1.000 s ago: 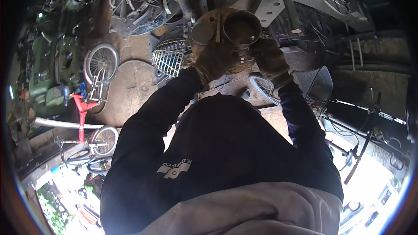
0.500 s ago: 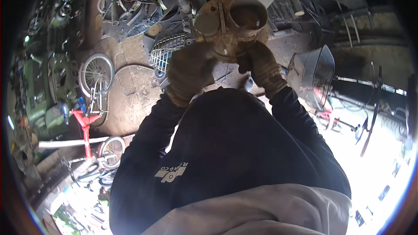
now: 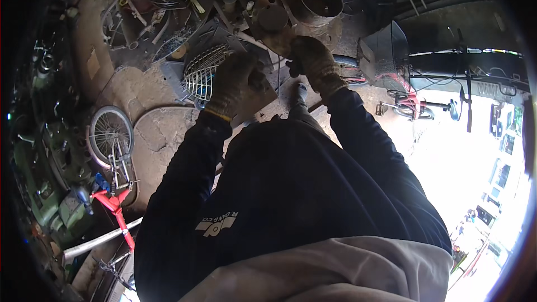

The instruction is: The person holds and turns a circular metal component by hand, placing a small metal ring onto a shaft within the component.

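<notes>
Both my hands wear dirty brown work gloves. My left hand (image 3: 238,78) is raised in front of me with its fingers curled in; what they hold, if anything, does not show. Beside and below it is a flat brown plate (image 3: 260,100); I cannot tell whether the hand touches it. My right hand (image 3: 314,62) has bent fingers close together at the near edge of a rusty round metal plate (image 3: 333,33), and what is in them is hidden. On the plate stand a short wide pipe ring (image 3: 321,3) and a flat grey disc (image 3: 272,18).
A white wire grille (image 3: 204,75) lies left of my hands. Scrap metal and cables (image 3: 168,0) are heaped at the far left. A bicycle wheel (image 3: 112,137) and red frame (image 3: 114,207) lie left; a grey metal bin (image 3: 386,53) stands right. My foot (image 3: 301,90) shows below.
My hands have moved apart, the left one coming back from the round plate. The view has shifted, and the brown plate and my foot now show between my arms.
</notes>
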Demonstrator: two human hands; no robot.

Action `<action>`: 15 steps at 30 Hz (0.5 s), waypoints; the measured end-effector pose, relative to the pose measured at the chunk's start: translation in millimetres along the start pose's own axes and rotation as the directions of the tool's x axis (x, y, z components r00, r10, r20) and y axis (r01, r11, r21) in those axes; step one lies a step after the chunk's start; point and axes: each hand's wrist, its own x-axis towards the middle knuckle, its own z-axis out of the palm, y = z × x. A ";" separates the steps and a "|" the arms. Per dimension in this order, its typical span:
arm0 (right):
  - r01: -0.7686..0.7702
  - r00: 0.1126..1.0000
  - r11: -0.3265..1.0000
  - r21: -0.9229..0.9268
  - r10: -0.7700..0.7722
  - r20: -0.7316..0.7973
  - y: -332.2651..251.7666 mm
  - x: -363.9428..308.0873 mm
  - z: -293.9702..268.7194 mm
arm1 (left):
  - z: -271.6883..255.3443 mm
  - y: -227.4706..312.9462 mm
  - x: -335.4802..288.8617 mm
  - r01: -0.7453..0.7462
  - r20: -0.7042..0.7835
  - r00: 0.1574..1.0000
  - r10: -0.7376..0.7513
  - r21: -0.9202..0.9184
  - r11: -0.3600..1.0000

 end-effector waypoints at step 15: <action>-0.171 0.952 0.980 0.106 0.192 -0.240 24.7 -60.4 -8.2 | 1.5 -25.3 48.5 -0.338 0.130 0.941 0.312 0.345 0.876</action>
